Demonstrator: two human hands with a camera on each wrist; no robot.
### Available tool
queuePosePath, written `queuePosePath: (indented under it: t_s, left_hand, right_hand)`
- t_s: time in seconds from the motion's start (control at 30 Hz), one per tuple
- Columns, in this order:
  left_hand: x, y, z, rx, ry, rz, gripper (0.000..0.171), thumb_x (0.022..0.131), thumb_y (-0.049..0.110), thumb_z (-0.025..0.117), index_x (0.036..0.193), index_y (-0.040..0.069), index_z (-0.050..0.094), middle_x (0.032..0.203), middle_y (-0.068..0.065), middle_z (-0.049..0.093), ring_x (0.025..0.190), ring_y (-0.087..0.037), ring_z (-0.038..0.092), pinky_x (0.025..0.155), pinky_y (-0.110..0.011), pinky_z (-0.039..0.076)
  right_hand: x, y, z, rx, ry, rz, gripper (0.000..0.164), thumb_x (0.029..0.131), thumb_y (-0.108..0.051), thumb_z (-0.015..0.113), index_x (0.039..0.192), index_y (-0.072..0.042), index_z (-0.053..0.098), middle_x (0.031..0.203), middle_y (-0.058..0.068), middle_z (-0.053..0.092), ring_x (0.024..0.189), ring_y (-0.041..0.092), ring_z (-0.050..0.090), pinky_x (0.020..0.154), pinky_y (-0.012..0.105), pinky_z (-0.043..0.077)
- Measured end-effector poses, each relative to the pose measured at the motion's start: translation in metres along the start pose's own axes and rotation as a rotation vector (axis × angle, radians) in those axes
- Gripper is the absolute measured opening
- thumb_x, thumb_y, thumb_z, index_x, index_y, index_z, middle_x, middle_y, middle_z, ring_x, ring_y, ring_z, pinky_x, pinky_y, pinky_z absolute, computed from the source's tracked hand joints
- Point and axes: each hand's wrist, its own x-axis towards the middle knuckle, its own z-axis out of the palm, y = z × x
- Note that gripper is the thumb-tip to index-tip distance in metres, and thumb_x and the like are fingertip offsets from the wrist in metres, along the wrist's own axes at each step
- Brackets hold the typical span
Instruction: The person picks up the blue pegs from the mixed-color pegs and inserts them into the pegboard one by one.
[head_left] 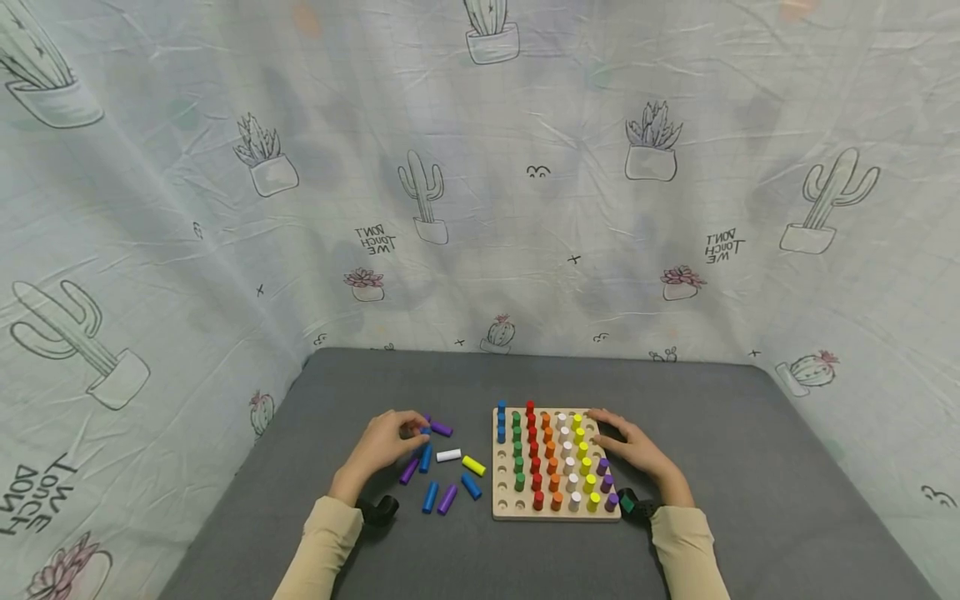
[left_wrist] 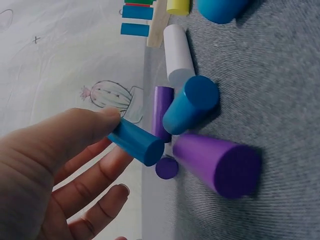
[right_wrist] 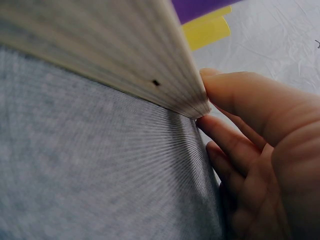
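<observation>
My left hand pinches a blue peg between thumb and fingers, lifted a little above the loose pegs. Beneath and beside it on the table lie another blue peg, purple pegs and a white peg. To the right is a wooden pegboard with upright pegs in coloured columns: blue, green, red, orange, white, yellow and purple. My right hand rests against the board's far right corner, its fingers fairly straight; in the right wrist view thumb and fingertips touch the board's edge.
A yellow peg and more blue and purple pegs lie loose between my left hand and the board. Everything stands on a grey cloth-covered table. A printed curtain hangs behind and on both sides.
</observation>
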Motion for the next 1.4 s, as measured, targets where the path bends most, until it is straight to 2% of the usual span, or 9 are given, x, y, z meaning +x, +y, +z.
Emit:
queuePosePath:
  t_s: [0.43, 0.67, 0.83, 1.0, 1.2, 1.4]
  left_hand:
    - [0.005, 0.01, 0.001, -0.009, -0.007, -0.008, 0.011, 0.081, 0.027, 0.071, 0.091, 0.024, 0.067, 0.076, 0.014, 0.057, 0.074, -0.007, 0.051, 0.069, -0.031, 0.041]
    - [0.008, 0.017, 0.002, -0.035, -0.015, 0.006, 0.01, 0.082, 0.027, 0.07, 0.091, 0.025, 0.066, 0.078, 0.014, 0.057, 0.076, -0.013, 0.053, 0.069, -0.031, 0.04]
    - [0.01, 0.023, 0.002, -0.066, -0.025, 0.019, 0.01, 0.083, 0.027, 0.07, 0.092, 0.023, 0.066, 0.077, 0.013, 0.057, 0.078, -0.019, 0.055, 0.069, -0.031, 0.04]
    - [0.014, 0.027, 0.004, -0.075, -0.032, 0.033, 0.011, 0.082, 0.026, 0.07, 0.092, 0.022, 0.067, 0.077, 0.013, 0.058, 0.076, -0.018, 0.055, 0.068, -0.03, 0.041]
    - [0.016, 0.031, 0.008, -0.092, -0.039, 0.064, 0.012, 0.083, 0.023, 0.071, 0.093, 0.021, 0.067, 0.079, 0.012, 0.06, 0.076, -0.017, 0.054, 0.068, -0.03, 0.04]
    - [0.018, 0.038, 0.01, -0.111, -0.05, 0.063, 0.013, 0.083, 0.025, 0.07, 0.094, 0.019, 0.067, 0.081, 0.011, 0.061, 0.079, -0.018, 0.056, 0.07, -0.031, 0.041]
  right_hand:
    - [0.0, -0.001, 0.002, -0.003, 0.001, -0.015, 0.049, 0.092, -0.019, 0.058, 0.138, -0.009, 0.043, 0.145, 0.021, 0.033, 0.136, 0.047, 0.012, 0.102, 0.068, 0.013]
    - [0.001, 0.001, 0.005, -0.045, 0.028, -0.017, 0.048, 0.093, -0.012, 0.054, 0.138, -0.002, 0.04, 0.145, 0.025, 0.031, 0.135, 0.05, 0.012, 0.101, 0.069, 0.011]
    - [0.001, 0.0, 0.003, -0.021, 0.016, -0.01, 0.049, 0.092, -0.016, 0.056, 0.138, -0.007, 0.042, 0.145, 0.022, 0.033, 0.136, 0.047, 0.013, 0.102, 0.068, 0.013]
    - [0.0, 0.0, 0.001, 0.01, 0.001, -0.002, 0.049, 0.091, -0.021, 0.059, 0.137, -0.011, 0.044, 0.146, 0.02, 0.033, 0.137, 0.046, 0.012, 0.102, 0.067, 0.012]
    - [0.0, 0.0, 0.001, 0.001, -0.002, -0.006, 0.049, 0.091, -0.021, 0.058, 0.137, -0.01, 0.044, 0.146, 0.02, 0.033, 0.137, 0.046, 0.012, 0.102, 0.068, 0.012]
    - [0.0, -0.001, 0.0, -0.001, -0.006, -0.018, 0.048, 0.092, -0.02, 0.058, 0.137, -0.009, 0.044, 0.145, 0.021, 0.034, 0.137, 0.047, 0.012, 0.102, 0.068, 0.012]
